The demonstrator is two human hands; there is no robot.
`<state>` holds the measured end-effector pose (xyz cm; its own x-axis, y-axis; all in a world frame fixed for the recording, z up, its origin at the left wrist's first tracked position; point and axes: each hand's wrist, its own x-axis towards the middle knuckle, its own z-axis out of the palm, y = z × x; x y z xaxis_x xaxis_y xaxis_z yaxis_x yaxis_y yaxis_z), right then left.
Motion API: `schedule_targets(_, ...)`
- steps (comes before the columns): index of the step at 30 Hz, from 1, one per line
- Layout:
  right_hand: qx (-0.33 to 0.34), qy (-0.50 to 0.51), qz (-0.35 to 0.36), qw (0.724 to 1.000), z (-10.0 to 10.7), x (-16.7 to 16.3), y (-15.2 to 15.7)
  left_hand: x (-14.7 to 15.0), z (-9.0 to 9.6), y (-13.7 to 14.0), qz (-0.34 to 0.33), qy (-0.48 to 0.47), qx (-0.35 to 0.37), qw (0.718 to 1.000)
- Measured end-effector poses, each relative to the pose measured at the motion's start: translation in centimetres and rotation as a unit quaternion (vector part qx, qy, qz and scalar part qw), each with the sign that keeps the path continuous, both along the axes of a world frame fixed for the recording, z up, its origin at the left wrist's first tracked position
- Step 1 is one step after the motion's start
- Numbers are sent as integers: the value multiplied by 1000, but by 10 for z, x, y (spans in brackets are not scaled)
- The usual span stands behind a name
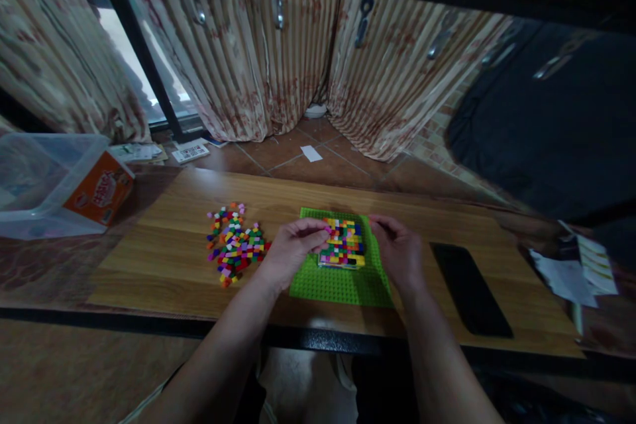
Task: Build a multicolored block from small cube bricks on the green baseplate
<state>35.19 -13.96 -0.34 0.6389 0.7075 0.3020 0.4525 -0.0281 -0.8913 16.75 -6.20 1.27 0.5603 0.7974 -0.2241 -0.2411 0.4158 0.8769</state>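
A block of small multicoloured bricks [342, 245] stands on a green studded baseplate [342, 288] in the middle of the table. At its upper left corner, my left hand [295, 245] pinches a small pink brick [327, 230] between thumb and fingertips. My right hand [400, 248] hovers over the baseplate's right edge, beside the block and apart from it. Its fingers are curled together, and a small reddish spot shows at the fingertips, too small to name. Left of the baseplate lies a loose pile of tiny coloured bricks [238, 245].
A black phone-like slab [471, 288] lies on the wooden tabletop [163, 252] at right. A clear plastic bin [54, 179] with an orange label stands at far left. Papers [571, 271] sit at far right. Behind the table hang striped curtains [298, 46].
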Motion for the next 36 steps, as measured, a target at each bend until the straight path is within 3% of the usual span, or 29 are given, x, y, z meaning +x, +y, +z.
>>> schedule_targets(14,-14,-180,82,980,-4,-2,9,-3,-1,3,-2,15,-11,1000)
schedule_targets(24,-8,-134,89,987,-9,5,12,-2,2,2,3,24,-14,1000)
schedule_targets(36,-30,-101,161,981,-4,16,17,0,-3,1,-7,28,3,1000)
